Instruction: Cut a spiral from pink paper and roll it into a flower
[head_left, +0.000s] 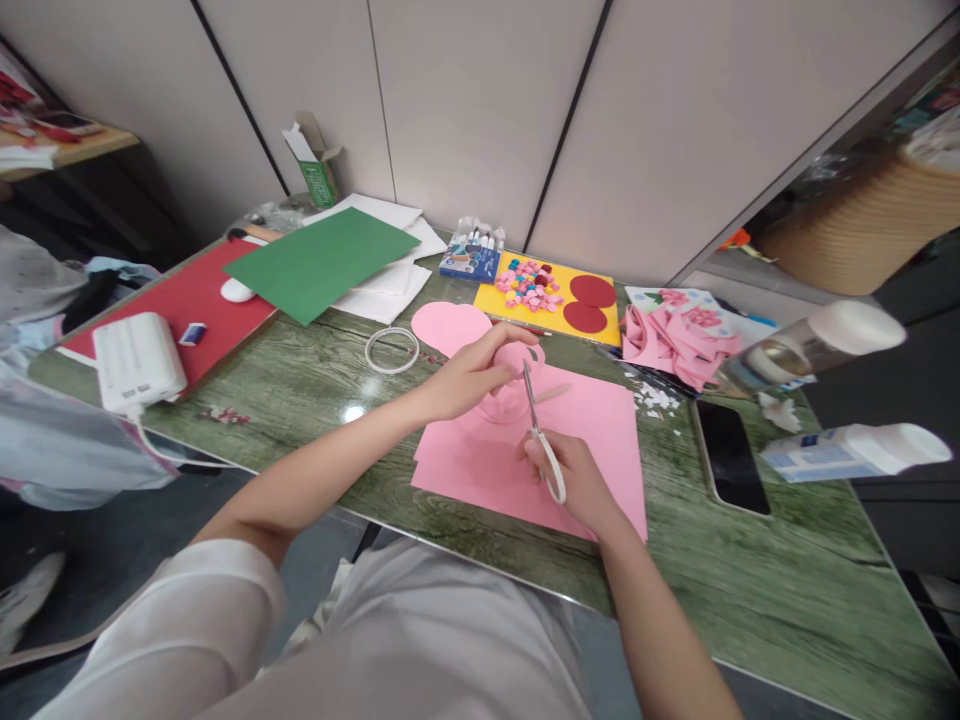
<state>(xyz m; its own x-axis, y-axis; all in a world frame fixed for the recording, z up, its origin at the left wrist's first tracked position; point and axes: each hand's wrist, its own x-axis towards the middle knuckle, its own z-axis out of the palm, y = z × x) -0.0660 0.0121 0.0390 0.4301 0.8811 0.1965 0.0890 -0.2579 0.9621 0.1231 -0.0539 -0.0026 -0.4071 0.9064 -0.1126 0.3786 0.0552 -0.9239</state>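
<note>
My left hand [480, 372] pinches a piece of pink paper [519, 358] with a curved outline, held above the stacked pink sheets [487, 460]. In my right hand [574, 478] is a pair of scissors [553, 472] with white handles, fingers wrapped through the loops. Its blades point away from me and meet the edge of the pink paper; whether they are closed is hard to make out. A curved pink strip hangs below the paper. Beyond my left hand lies a pink paper heart [448, 325], partly overlapped by the fingers.
A white tape ring [392, 351] lies left of the pink sheets. Green card [322, 262], red card [217, 350] and a white power bank [139, 362] occupy the left side. Rightward are pink scraps [679, 345], a phone [729, 455] and two bottles [814, 345] [847, 452].
</note>
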